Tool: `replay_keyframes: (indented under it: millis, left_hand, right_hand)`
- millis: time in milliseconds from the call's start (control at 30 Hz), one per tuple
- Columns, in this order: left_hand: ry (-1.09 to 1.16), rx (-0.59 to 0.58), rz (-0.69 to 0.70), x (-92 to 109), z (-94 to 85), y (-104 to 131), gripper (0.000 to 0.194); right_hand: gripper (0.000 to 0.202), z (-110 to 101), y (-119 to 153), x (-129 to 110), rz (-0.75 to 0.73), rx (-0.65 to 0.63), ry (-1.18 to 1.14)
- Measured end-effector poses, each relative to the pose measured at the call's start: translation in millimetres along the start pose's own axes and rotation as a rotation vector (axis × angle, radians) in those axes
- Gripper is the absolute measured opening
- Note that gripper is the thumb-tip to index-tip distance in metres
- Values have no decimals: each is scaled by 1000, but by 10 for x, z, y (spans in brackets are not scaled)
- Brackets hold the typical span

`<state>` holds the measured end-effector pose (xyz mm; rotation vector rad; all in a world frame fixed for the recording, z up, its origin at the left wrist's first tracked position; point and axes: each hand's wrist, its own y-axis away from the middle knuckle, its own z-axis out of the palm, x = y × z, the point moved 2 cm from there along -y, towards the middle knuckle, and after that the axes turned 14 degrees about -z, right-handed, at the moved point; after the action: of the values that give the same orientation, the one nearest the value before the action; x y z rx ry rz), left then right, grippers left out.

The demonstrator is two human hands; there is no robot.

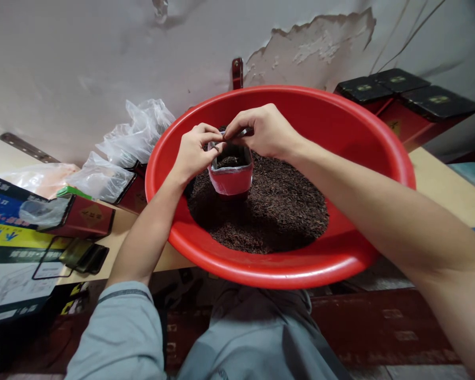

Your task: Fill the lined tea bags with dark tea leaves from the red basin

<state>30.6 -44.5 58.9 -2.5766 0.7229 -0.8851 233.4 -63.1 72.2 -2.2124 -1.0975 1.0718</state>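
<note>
A large red basin holds dark, loose, leaf-like material. Standing in that material is a small red container with a clear plastic liner folded over its rim and dark material inside. My left hand is at the container's left rim, its fingers closed on the liner's edge. From the right, my right hand reaches over the back rim with thumb and fingers pinched together. The fingertips of both hands nearly meet there; what the right fingers pinch is too small to make out.
Red tins with black lids stand at the back right. On the left are clear plastic bags, an open red tin, black lids and a printed box. A peeling wall rises behind the basin.
</note>
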Motion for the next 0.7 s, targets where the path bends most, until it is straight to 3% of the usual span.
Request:
replay_keyframes:
  millis: [200, 367, 433, 500, 600, 633, 700]
  left_hand:
    - [-23, -74, -11, -7, 45, 4, 39]
    - [-35, -163, -63, -38, 134, 5, 48]
    - [-11, -184, -58, -115, 181, -34, 50]
    - [66, -149, -71, -253, 207, -95, 58]
    - [158, -55, -210, -552, 207, -158, 73]
    - [146, -68, -273, -655, 211, -154, 75]
    - [64, -216, -380, -827, 252, -100, 78]
  right_hand:
    - [11, -86, 6, 10, 24, 84, 20]
    - [22, -185, 52, 359, 113, 57, 177]
    - [32, -172, 116, 559, 204, -43, 272]
    - [52, -96, 228, 744, 317, -220, 353]
    - [106, 139, 490, 948, 521, -589, 345]
    - [121, 235, 587, 992, 576, -700, 308]
    - [135, 424, 751, 1050, 617, -840, 223]
